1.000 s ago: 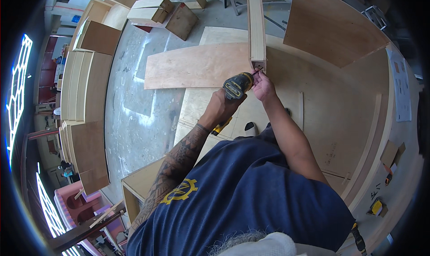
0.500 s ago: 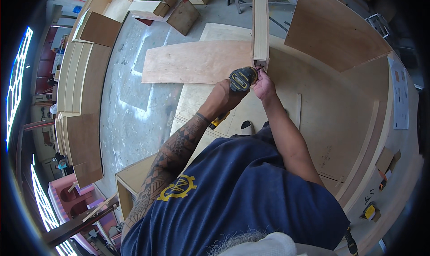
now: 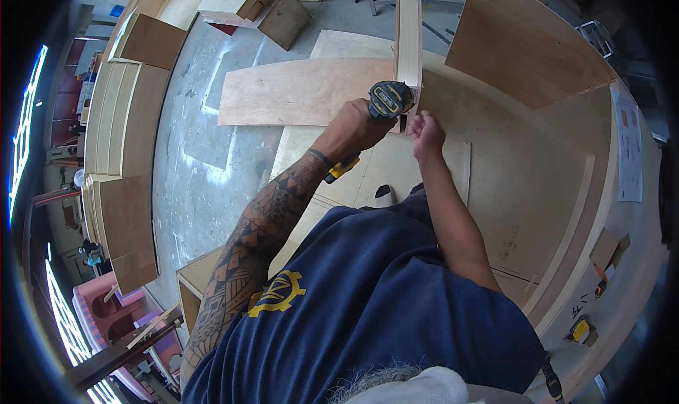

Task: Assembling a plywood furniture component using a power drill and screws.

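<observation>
My left hand (image 3: 356,130) is wrapped round the handle of a black and yellow cordless drill (image 3: 391,99). The drill's body covers part of the near end of a long, narrow wooden box-like piece (image 3: 409,47), and the tip of the drill is hidden. To the right of that end, my right hand (image 3: 428,133) hangs apart from both wood and drill, its fingers curled in. Whether anything small is in those fingers cannot be made out. A reddish plywood panel (image 3: 304,93) lies flat left of the wooden piece.
Larger plywood sheets (image 3: 530,142) spread under and right of me. A brown panel (image 3: 527,47) stands at the far right. Stacked wooden parts (image 3: 145,121) line the left, with wooden boxes (image 3: 258,12) at the back. A yellow tape measure (image 3: 581,331) lies at the right.
My right hand has come away from the end of the wooden piece, moving slightly right and nearer. The drill has risen in view and now overlaps that end.
</observation>
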Action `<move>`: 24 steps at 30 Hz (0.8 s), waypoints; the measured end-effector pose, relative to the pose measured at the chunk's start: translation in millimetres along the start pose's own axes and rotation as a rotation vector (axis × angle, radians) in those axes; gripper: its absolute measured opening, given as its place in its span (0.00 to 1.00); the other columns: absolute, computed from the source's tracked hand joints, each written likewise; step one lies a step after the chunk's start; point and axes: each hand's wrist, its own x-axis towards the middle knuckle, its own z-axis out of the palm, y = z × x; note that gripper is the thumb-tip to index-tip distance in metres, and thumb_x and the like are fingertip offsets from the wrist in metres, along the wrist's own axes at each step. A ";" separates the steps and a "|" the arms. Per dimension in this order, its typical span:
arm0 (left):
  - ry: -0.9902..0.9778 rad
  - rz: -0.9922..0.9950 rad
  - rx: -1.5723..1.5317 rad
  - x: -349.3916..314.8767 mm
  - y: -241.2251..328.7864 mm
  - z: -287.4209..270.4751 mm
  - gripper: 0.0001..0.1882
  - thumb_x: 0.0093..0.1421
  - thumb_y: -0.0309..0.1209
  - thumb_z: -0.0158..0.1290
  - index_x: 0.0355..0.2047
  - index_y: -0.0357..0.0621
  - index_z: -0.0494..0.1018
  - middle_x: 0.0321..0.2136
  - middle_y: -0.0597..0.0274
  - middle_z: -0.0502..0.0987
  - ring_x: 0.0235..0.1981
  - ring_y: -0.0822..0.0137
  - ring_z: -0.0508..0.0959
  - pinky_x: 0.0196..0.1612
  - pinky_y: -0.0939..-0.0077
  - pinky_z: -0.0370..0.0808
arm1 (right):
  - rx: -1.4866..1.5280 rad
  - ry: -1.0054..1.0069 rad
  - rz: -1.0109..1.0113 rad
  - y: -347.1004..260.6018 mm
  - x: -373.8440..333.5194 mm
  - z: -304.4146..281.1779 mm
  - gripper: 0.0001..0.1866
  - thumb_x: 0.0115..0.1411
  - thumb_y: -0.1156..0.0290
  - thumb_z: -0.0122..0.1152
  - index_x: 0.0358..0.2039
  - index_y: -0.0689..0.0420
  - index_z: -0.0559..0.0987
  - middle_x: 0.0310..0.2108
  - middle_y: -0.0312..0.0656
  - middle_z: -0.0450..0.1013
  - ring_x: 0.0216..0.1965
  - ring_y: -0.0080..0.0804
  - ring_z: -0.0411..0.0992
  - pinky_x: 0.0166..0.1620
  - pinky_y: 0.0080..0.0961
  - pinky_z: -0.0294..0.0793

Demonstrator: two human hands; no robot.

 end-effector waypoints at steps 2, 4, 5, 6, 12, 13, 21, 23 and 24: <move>0.007 -0.109 -0.135 0.4 4.4 1.1 0.11 0.61 0.36 0.56 0.32 0.40 0.77 0.24 0.44 0.79 0.27 0.42 0.80 0.31 0.55 0.78 | 0.010 -0.078 -0.137 -16.3 23.0 -7.9 0.09 0.68 0.64 0.56 0.34 0.56 0.76 0.25 0.34 0.70 0.22 0.22 0.68 0.24 0.22 0.66; 0.018 -0.078 -0.107 -2.8 2.5 0.2 0.12 0.61 0.37 0.56 0.32 0.40 0.77 0.24 0.43 0.79 0.28 0.42 0.80 0.32 0.55 0.78 | -0.228 0.032 -0.470 -40.7 29.9 5.6 0.15 0.66 0.59 0.59 0.36 0.60 0.77 0.28 0.38 0.73 0.27 0.26 0.72 0.31 0.26 0.72; 0.024 -0.038 -0.081 -2.2 3.8 -0.5 0.12 0.61 0.37 0.56 0.33 0.39 0.77 0.24 0.42 0.79 0.29 0.42 0.80 0.33 0.55 0.79 | -0.328 0.016 -0.582 -54.9 38.6 11.6 0.19 0.65 0.56 0.60 0.39 0.62 0.77 0.32 0.41 0.75 0.31 0.30 0.74 0.35 0.29 0.73; 0.021 -0.033 -0.082 -1.2 4.9 -0.3 0.12 0.61 0.37 0.56 0.33 0.39 0.77 0.24 0.42 0.79 0.29 0.42 0.80 0.33 0.55 0.79 | -0.430 0.001 -0.692 -68.1 46.8 19.5 0.23 0.64 0.53 0.62 0.41 0.65 0.78 0.35 0.44 0.77 0.36 0.34 0.76 0.40 0.31 0.75; -0.039 -0.144 -0.088 1.9 -2.8 1.0 0.18 0.62 0.40 0.58 0.42 0.37 0.77 0.27 0.47 0.81 0.29 0.53 0.83 0.33 0.63 0.80 | -1.067 -0.137 -0.783 -120.8 49.2 97.2 0.52 0.56 0.30 0.59 0.58 0.71 0.70 0.51 0.60 0.76 0.55 0.51 0.75 0.56 0.39 0.73; -0.060 -0.206 -0.115 2.7 1.5 -2.6 0.18 0.62 0.40 0.58 0.43 0.38 0.77 0.27 0.46 0.81 0.29 0.52 0.83 0.34 0.62 0.80 | -1.190 -0.155 -0.676 -121.8 49.0 106.2 0.57 0.53 0.26 0.57 0.59 0.73 0.68 0.52 0.62 0.75 0.56 0.52 0.74 0.58 0.40 0.73; -0.080 -0.232 -0.186 5.8 -1.6 1.5 0.17 0.61 0.40 0.58 0.42 0.38 0.78 0.28 0.43 0.81 0.31 0.48 0.83 0.36 0.61 0.80 | -1.403 -0.286 -0.511 -110.8 69.3 111.3 0.53 0.49 0.21 0.56 0.50 0.64 0.81 0.44 0.60 0.79 0.47 0.51 0.79 0.51 0.41 0.76; -0.065 -0.203 -0.178 9.8 -0.3 0.2 0.17 0.61 0.39 0.59 0.41 0.37 0.77 0.28 0.42 0.81 0.31 0.47 0.83 0.36 0.61 0.80 | -1.434 -0.352 -0.464 -114.0 69.3 112.0 0.62 0.48 0.17 0.53 0.52 0.75 0.73 0.47 0.65 0.77 0.51 0.53 0.77 0.53 0.40 0.76; -0.068 -0.208 -0.182 11.0 -2.6 2.7 0.17 0.61 0.39 0.59 0.41 0.37 0.77 0.28 0.42 0.81 0.31 0.47 0.83 0.36 0.61 0.80 | -1.439 -0.353 -0.457 -113.8 69.2 112.2 0.62 0.48 0.17 0.53 0.52 0.75 0.73 0.47 0.65 0.77 0.51 0.53 0.77 0.53 0.40 0.76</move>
